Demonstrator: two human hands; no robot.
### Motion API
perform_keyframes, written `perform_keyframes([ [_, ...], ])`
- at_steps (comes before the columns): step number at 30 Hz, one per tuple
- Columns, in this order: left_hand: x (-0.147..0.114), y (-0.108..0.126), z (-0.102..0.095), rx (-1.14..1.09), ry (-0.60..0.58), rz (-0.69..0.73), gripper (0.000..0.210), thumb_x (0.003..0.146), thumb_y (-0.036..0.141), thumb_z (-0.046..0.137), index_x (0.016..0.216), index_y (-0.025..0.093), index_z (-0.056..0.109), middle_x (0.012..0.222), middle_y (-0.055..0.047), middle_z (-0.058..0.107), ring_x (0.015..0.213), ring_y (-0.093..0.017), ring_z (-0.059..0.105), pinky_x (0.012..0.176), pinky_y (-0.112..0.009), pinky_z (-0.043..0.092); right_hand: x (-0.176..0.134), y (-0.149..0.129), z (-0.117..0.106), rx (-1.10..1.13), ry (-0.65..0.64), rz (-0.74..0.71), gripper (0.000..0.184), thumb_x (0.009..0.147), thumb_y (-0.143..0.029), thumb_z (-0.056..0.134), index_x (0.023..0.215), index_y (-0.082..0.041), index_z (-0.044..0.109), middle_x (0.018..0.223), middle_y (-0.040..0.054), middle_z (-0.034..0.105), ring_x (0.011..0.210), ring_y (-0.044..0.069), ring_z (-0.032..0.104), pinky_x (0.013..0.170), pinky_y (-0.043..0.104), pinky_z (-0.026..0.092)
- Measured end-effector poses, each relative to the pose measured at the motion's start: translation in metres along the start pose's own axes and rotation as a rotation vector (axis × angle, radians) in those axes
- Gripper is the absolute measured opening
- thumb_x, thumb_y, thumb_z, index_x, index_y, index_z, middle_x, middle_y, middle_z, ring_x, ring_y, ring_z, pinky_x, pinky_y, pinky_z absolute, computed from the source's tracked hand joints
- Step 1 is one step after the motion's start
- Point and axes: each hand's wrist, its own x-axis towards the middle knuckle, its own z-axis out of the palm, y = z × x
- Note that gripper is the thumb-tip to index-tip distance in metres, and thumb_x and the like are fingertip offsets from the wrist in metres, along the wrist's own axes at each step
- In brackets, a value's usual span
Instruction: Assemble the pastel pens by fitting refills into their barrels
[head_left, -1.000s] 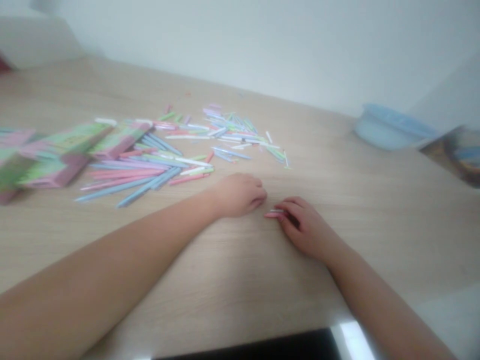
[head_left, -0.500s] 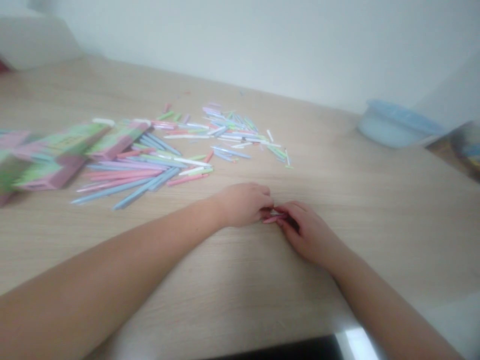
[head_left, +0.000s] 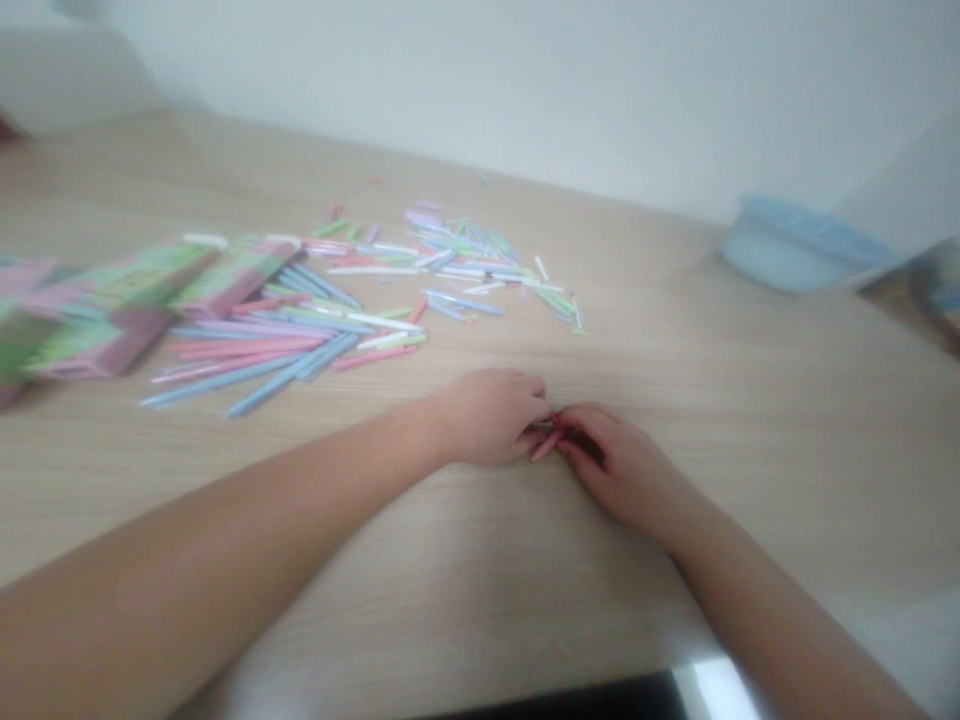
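Note:
My left hand [head_left: 499, 415] and my right hand [head_left: 619, 455] meet fingertip to fingertip just above the wooden table. Between them is a short, slim pink stick [head_left: 547, 444], too blurred to tell its exact kind. The right thumb and fingers pinch one end of it. The left fingers are curled closed against it, their tips partly hidden, with a thin pale piece showing near them. Beyond my left forearm lies a pile of long pastel sticks [head_left: 262, 348] in pink, blue, lilac, green and white. A looser scatter of thinner sticks [head_left: 465, 262] spreads farther back.
Several pink-and-green boxes [head_left: 142, 285] lie at the left beside the pile. A light blue basin [head_left: 795, 250] stands at the far right, near the wall. At the bottom edge is a dark, shiny flat object [head_left: 600, 698]. A pale object [head_left: 75, 80] stands at back left.
The pink stick has tilted, its free end now pointing lower towards me. My left hand has shifted slightly right and down; the right hand has barely moved.

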Motion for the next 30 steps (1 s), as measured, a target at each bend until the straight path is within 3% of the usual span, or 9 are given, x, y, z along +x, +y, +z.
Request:
perform_keyframes([
  [6, 0.003, 0.004, 0.003, 0.049, -0.012, -0.025, 0.03, 0.101, 0.038, 0.052, 0.097, 0.02, 0.077, 0.101, -0.009, 0.07, 0.094, -0.025, 0.069, 0.082, -0.037, 0.053, 0.001, -0.003, -0.003, 0.029, -0.04, -0.025, 0.02, 0.098, -0.011, 0.056, 0.105, -0.026, 0.068, 0.116, 0.0042, 0.069, 0.112, 0.021, 0.063, 0.101, 0.039, 0.051],
  [19, 0.006, 0.008, 0.008, 0.075, 0.017, 0.002, 0.037, 0.102, 0.042, 0.049, 0.094, 0.018, 0.076, 0.098, -0.01, 0.071, 0.09, -0.025, 0.069, 0.08, -0.038, 0.053, 0.001, 0.001, -0.003, -0.021, -0.029, -0.032, 0.013, 0.098, -0.017, 0.058, 0.105, -0.024, 0.067, 0.108, 0.0068, 0.071, 0.103, 0.024, 0.066, 0.091, 0.04, 0.055],
  [30, 0.006, 0.009, 0.007, 0.069, -0.01, -0.007, 0.037, 0.102, 0.043, 0.05, 0.095, 0.018, 0.076, 0.1, -0.01, 0.071, 0.092, -0.026, 0.069, 0.081, -0.038, 0.053, 0.001, -0.002, -0.003, -0.003, -0.081, -0.049, 0.015, 0.101, -0.018, 0.055, 0.105, -0.025, 0.067, 0.111, 0.0059, 0.07, 0.106, 0.023, 0.065, 0.095, 0.04, 0.053],
])
